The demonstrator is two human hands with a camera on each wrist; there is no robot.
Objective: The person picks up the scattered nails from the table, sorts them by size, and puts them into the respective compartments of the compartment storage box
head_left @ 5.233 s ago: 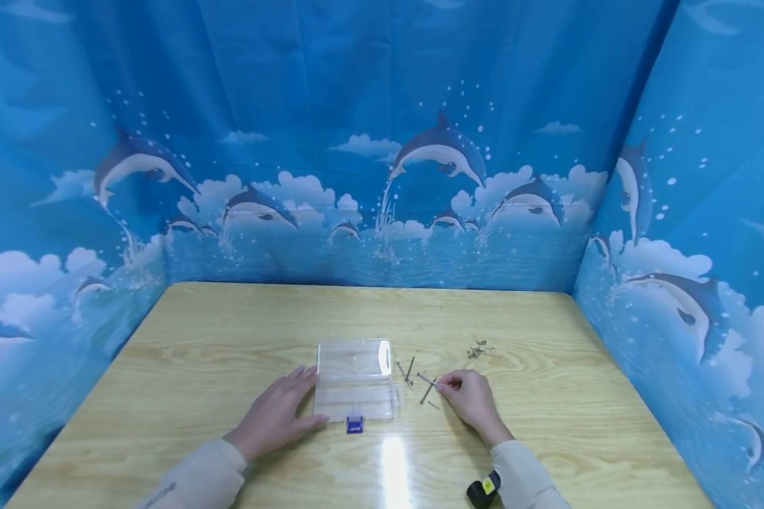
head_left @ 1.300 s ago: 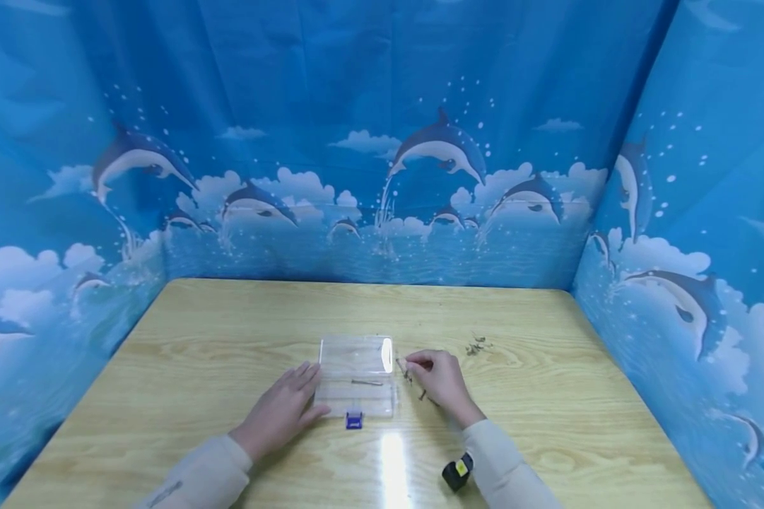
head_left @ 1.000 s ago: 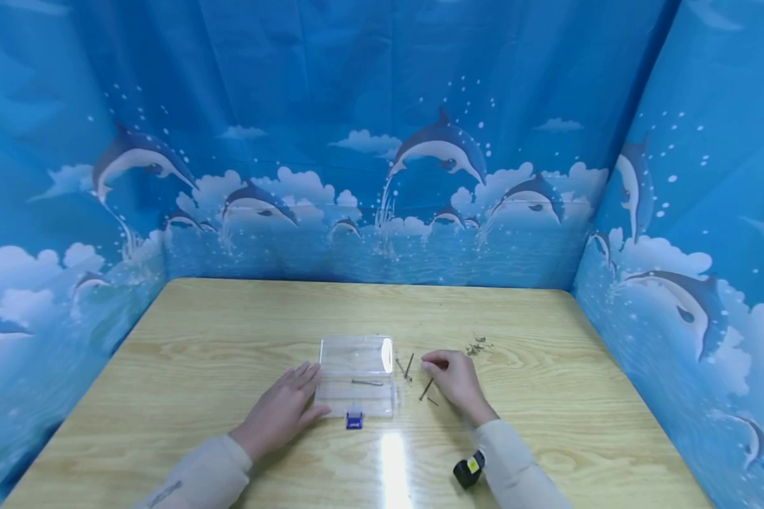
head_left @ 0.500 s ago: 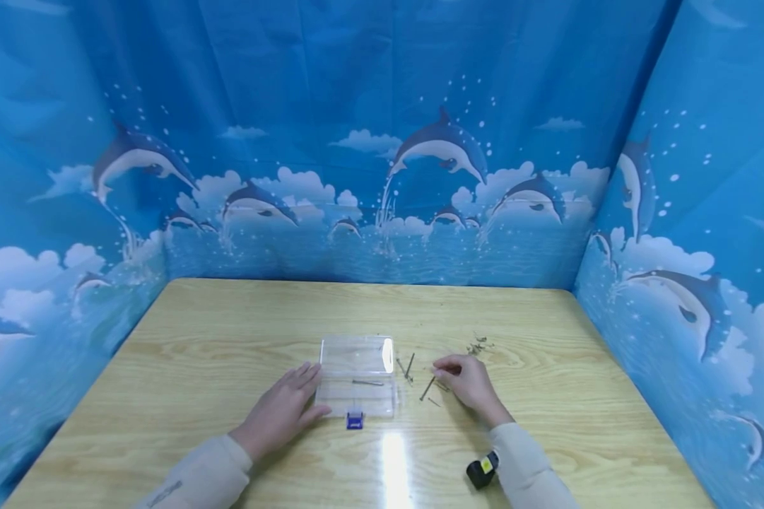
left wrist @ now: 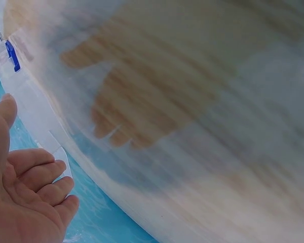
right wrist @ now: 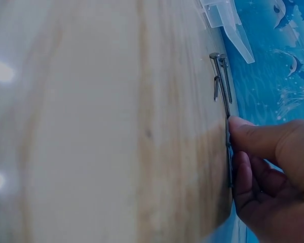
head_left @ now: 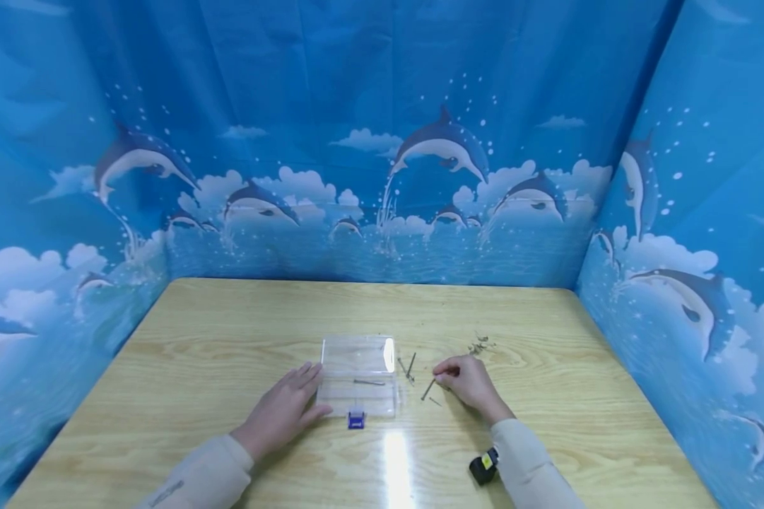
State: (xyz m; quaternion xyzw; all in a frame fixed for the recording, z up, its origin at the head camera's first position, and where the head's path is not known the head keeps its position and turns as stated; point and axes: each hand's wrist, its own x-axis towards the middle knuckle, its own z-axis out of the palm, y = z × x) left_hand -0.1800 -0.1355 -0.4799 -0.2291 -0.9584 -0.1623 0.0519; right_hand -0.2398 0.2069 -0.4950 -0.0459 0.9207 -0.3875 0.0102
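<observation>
The wooden table (head_left: pixel 229 318) has its far edge along the dolphin-print curtain (head_left: pixel 356 71), and more curtain rises beyond its left and right edges; its near edge runs out of the head view; wide bare wood lies to the left of the left hand (head_left: pixel 280 410), more beyond the box (head_left: pixel 375 406) toward the far edge, and a broad strip to the right of the right hand (head_left: pixel 471 385); only a narrow gap, crossed by two nails (head_left: pixel 410 363), parts the box from the right fingertips; the clear plastic box stands open, its lid toward the far side, its blue latch (head_left: pixel 356 420) toward the near; a nail inside the box (head_left: pixel 369 382) lies crosswise; the left hand grasps nothing, its fingers extended against the box's left side; the right thumb and fingers are bent together at the far end of a long nail (head_left: pixel 428 389), which slants from them toward the near left; whether they pinch it I cannot tell; a shorter nail (head_left: pixel 435 401) lies just nearer, and small metal pieces (head_left: pixel 480 345), too tiny to name surely, lie scattered beyond the right hand.
</observation>
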